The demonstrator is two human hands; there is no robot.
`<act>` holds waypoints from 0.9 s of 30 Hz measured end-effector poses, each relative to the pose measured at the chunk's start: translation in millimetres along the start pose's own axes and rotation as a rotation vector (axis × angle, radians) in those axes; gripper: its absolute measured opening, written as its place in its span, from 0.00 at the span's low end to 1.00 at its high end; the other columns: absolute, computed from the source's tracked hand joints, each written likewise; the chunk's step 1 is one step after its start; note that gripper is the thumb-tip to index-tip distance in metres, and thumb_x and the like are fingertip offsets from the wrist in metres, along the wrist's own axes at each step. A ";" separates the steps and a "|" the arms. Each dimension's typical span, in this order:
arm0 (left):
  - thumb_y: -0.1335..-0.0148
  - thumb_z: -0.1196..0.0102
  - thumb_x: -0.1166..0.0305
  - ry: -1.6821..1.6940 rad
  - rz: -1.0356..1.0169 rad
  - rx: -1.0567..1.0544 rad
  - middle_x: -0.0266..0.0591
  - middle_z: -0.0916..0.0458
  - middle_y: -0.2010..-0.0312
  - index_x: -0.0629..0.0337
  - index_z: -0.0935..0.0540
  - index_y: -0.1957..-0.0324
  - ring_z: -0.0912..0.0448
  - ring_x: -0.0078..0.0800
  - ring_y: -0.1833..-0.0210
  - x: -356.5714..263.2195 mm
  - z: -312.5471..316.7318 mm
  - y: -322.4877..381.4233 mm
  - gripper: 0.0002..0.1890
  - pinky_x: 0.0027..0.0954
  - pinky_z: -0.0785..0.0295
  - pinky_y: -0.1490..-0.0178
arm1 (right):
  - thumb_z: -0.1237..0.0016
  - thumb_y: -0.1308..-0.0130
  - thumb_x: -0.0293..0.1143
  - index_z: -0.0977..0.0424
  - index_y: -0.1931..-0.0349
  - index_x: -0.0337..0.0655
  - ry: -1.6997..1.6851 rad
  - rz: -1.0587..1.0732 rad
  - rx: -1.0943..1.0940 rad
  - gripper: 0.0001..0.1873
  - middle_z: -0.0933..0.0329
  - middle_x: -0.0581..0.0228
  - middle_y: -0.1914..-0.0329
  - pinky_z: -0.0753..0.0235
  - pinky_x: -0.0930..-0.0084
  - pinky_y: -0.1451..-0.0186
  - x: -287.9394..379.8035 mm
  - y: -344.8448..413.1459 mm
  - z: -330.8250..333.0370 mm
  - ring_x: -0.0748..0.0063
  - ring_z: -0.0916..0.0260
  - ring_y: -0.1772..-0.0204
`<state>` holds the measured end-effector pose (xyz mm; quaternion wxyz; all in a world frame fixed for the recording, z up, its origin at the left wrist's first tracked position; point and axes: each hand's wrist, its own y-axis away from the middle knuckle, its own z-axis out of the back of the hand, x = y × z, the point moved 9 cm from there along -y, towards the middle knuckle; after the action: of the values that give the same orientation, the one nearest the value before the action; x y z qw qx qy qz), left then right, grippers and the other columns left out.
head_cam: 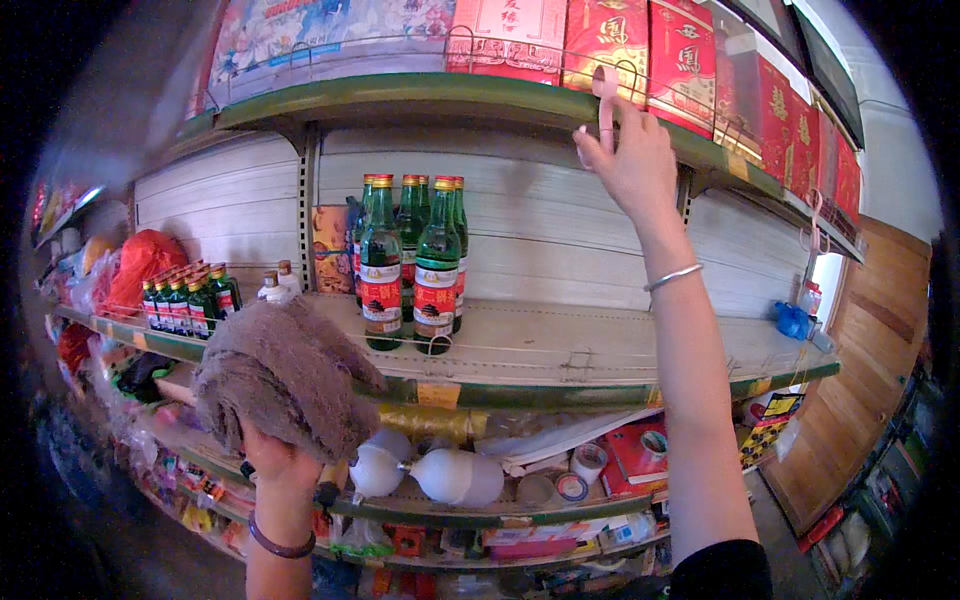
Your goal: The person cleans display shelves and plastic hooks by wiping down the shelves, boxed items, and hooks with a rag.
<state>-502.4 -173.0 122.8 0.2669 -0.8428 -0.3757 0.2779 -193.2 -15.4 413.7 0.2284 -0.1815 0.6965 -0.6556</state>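
Observation:
A bunched grey-brown cloth (285,360) covers most of my left hand (276,459), which grips it from below in front of the middle shelf (540,330). My right hand (637,161) is raised to the green front edge of the upper shelf (420,101). A pink S-shaped hook (606,112) runs between its thumb and fingers, the curled top against that edge. Between my arms, several green glass liquor bottles (437,262) with red-and-white labels stand upright in a cluster on the middle shelf.
Red gift boxes (681,64) stand behind a wire rail above. Small green bottles (199,300) and a red bag (146,270) sit at left. Below are white bulbs (457,478) and tape rolls (589,459). Another pink hook (815,217) hangs at right, near a wooden door (862,360).

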 end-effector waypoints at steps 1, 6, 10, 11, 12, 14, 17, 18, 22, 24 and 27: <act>0.35 0.61 0.46 -0.008 -0.008 0.003 0.40 0.35 0.40 0.53 0.40 0.37 0.35 0.41 0.38 -2.5 -0.4 2.1 0.30 0.46 0.40 0.35 | 0.46 0.47 0.47 0.34 0.47 0.36 0.035 0.015 0.069 0.32 0.31 0.50 0.53 0.31 0.58 0.50 3.5 0.3 -9.5 0.49 0.33 0.50; 0.35 0.62 0.46 -0.081 -0.026 0.059 0.40 0.35 0.40 0.53 0.40 0.37 0.35 0.41 0.38 -12.8 -2.7 7.3 0.31 0.47 0.40 0.36 | 0.46 0.48 0.44 0.43 0.40 0.45 -0.034 0.036 0.049 0.35 0.35 0.51 0.52 0.29 0.50 0.52 15.4 -3.8 -23.9 0.49 0.36 0.48; 0.36 0.58 0.48 -0.090 -0.007 0.129 0.41 0.35 0.39 0.53 0.41 0.36 0.35 0.41 0.38 -22.5 -12.4 10.6 0.31 0.44 0.40 0.35 | 0.47 0.48 0.40 0.54 0.34 0.45 -0.096 0.063 0.108 0.43 0.36 0.50 0.51 0.29 0.50 0.51 74.7 -7.0 -36.0 0.49 0.37 0.48; 0.36 0.56 0.49 -0.078 0.007 0.150 0.41 0.35 0.39 0.53 0.41 0.36 0.35 0.41 0.38 -24.3 -15.5 12.6 0.31 0.43 0.40 0.35 | 0.47 0.48 0.39 0.58 0.33 0.44 -0.145 0.029 0.140 0.45 0.36 0.49 0.51 0.29 0.51 0.51 90.2 -7.0 -38.1 0.49 0.37 0.48; 0.37 0.55 0.50 -0.081 0.011 0.156 0.41 0.35 0.40 0.54 0.41 0.36 0.35 0.41 0.38 -25.4 -17.7 11.7 0.31 0.42 0.40 0.35 | 0.48 0.47 0.42 0.56 0.34 0.40 -0.151 0.036 0.141 0.44 0.37 0.48 0.51 0.28 0.52 0.52 102.3 -8.6 -39.1 0.49 0.38 0.48; 0.37 0.54 0.51 -0.098 0.042 0.174 0.41 0.34 0.40 0.54 0.40 0.37 0.35 0.40 0.38 -15.2 -25.7 7.8 0.30 0.41 0.40 0.35 | 0.50 0.45 0.45 0.55 0.35 0.33 -0.200 0.035 0.130 0.43 0.37 0.46 0.52 0.27 0.53 0.53 121.0 -11.0 -45.6 0.48 0.38 0.48; 0.38 0.53 0.53 -0.136 0.074 0.186 0.42 0.33 0.41 0.55 0.38 0.38 0.35 0.40 0.39 1.6 -38.5 1.2 0.30 0.40 0.39 0.36 | 0.51 0.43 0.48 0.51 0.37 0.28 -0.288 0.016 0.103 0.42 0.36 0.43 0.51 0.28 0.54 0.51 138.5 -12.8 -50.2 0.48 0.39 0.47; 0.38 0.52 0.54 -0.147 0.083 0.187 0.42 0.33 0.41 0.56 0.38 0.38 0.35 0.40 0.39 9.4 -44.1 -0.5 0.29 0.39 0.39 0.36 | 0.50 0.43 0.49 0.44 0.43 0.28 -0.333 0.017 0.129 0.38 0.36 0.45 0.51 0.30 0.54 0.51 139.6 -11.7 -49.0 0.50 0.39 0.46; 0.39 0.50 0.57 -0.292 0.103 0.193 0.43 0.31 0.42 0.57 0.36 0.39 0.34 0.40 0.39 35.0 -68.9 -14.2 0.28 0.37 0.39 0.37 | 0.51 0.41 0.50 0.39 0.45 0.29 -0.745 0.103 0.197 0.34 0.35 0.48 0.49 0.33 0.61 0.46 132.0 13.0 -23.5 0.53 0.37 0.47; 0.40 0.49 0.58 -0.509 0.137 0.240 0.43 0.31 0.43 0.58 0.35 0.39 0.34 0.40 0.39 62.5 -87.6 -25.1 0.28 0.37 0.38 0.37 | 0.52 0.40 0.48 0.41 0.41 0.30 -1.296 0.094 0.484 0.34 0.35 0.49 0.44 0.35 0.67 0.41 126.8 52.9 -2.9 0.57 0.36 0.44; 0.41 0.47 0.60 -1.242 0.085 0.588 0.44 0.30 0.44 0.58 0.34 0.40 0.34 0.40 0.39 91.6 -148.5 -35.0 0.27 0.35 0.38 0.38 | 0.54 0.37 0.42 0.41 0.40 0.30 -1.645 0.013 0.652 0.31 0.34 0.53 0.42 0.37 0.71 0.38 114.6 112.0 20.8 0.64 0.37 0.40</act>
<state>-368.5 -117.1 225.7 0.2086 -0.4341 -0.3348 0.8099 -271.6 -87.6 292.3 0.7010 -0.5177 0.0912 -0.4820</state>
